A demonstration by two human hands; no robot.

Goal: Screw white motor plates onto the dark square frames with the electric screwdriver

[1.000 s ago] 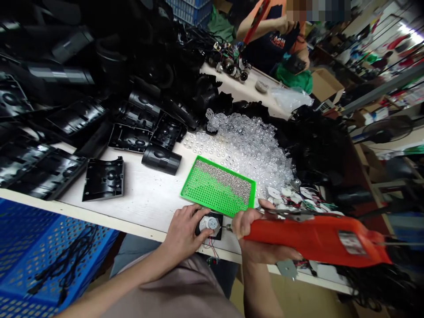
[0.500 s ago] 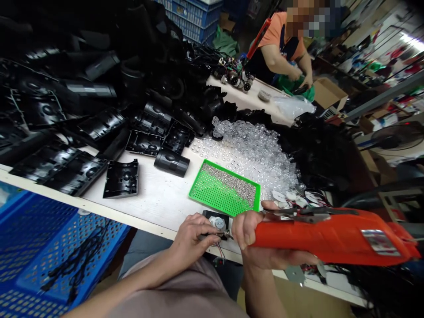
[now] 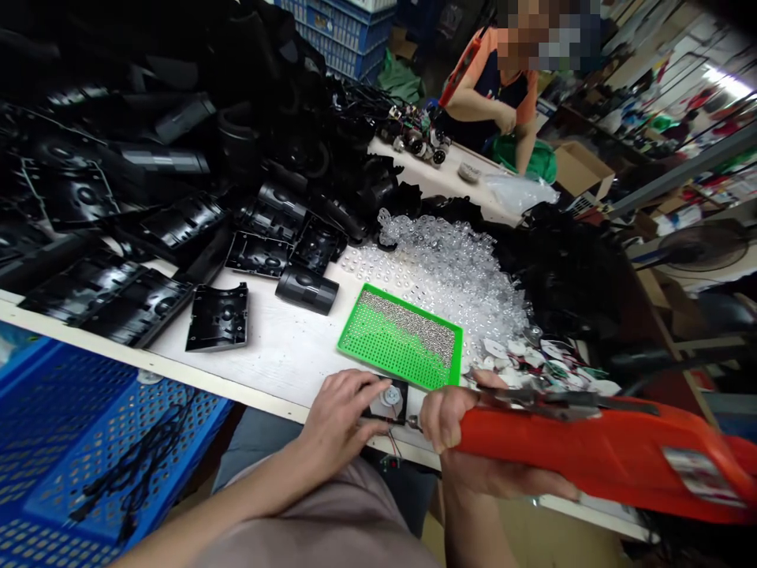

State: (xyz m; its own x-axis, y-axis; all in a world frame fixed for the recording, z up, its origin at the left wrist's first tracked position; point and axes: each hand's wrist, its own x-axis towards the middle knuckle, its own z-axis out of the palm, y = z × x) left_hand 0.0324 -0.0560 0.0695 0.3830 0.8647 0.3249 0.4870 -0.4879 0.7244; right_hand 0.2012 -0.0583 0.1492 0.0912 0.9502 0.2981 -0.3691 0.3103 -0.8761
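My right hand (image 3: 446,418) is wrapped round a red electric screwdriver (image 3: 561,446), which lies almost level with its body out to the right. Its bit points left, a short way from a small black housing (image 3: 400,418) at the table's front edge. A round pale metal part (image 3: 389,396) sits on this housing, and thin wires hang below. My left hand (image 3: 343,410) grips the housing from the left, forefinger along the top and thumb at the near side. Just beyond the housing is a green perforated tray (image 3: 372,351) with many small screws (image 3: 417,322).
Black plastic shells (image 3: 218,315) cover the left of the table. Clear plastic pieces (image 3: 455,252) are heaped behind the tray, beside white wired discs (image 3: 502,351). A blue crate (image 3: 118,442) stands below left. Across the table, a co-worker (image 3: 490,102) handles a green bag (image 3: 532,158).
The screwdriver has drawn back to the right, away from the housing. My left fingers have moved from near the bit onto the housing's edges. The co-worker's arms have shifted.
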